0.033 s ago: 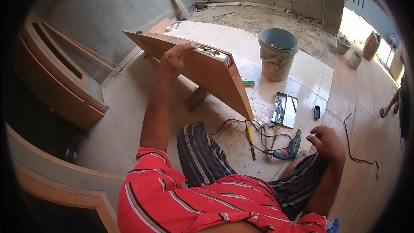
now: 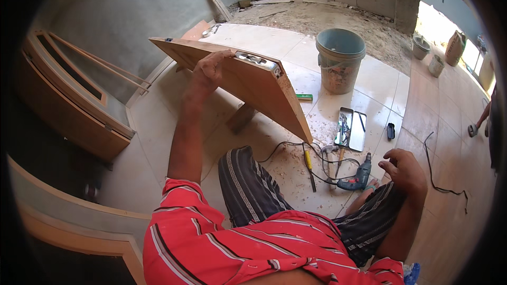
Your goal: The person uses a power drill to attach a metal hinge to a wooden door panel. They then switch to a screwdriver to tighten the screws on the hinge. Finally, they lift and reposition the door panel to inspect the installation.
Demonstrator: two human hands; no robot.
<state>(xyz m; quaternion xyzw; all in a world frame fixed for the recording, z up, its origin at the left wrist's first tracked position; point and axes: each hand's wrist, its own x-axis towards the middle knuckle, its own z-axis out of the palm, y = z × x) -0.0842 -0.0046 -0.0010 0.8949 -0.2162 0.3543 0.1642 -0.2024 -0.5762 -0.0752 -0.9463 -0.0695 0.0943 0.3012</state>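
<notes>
A wooden door panel stands tilted on its edge in front of me, propped on a wooden block. My left hand grips its upper edge, fingers reaching to a slotted metal fitting set into that edge. Over my right knee, my right hand hangs with loosely bent fingers, thumb and forefinger apart, nothing visible between them. Just left of it a power drill lies on the tiles. By the drill are a yellow-handled chisel, a hammer and a black cord.
An open case of small tools lies beyond the drill, near a small black object. A dirty bucket stands behind. Wood shavings litter the tiles. A loose black cable runs at right, where another person's foot shows.
The view has shifted slightly. My left hand stays on the door panel's edge and my right hand stays by my knee. The other person's foot at right has moved a little.
</notes>
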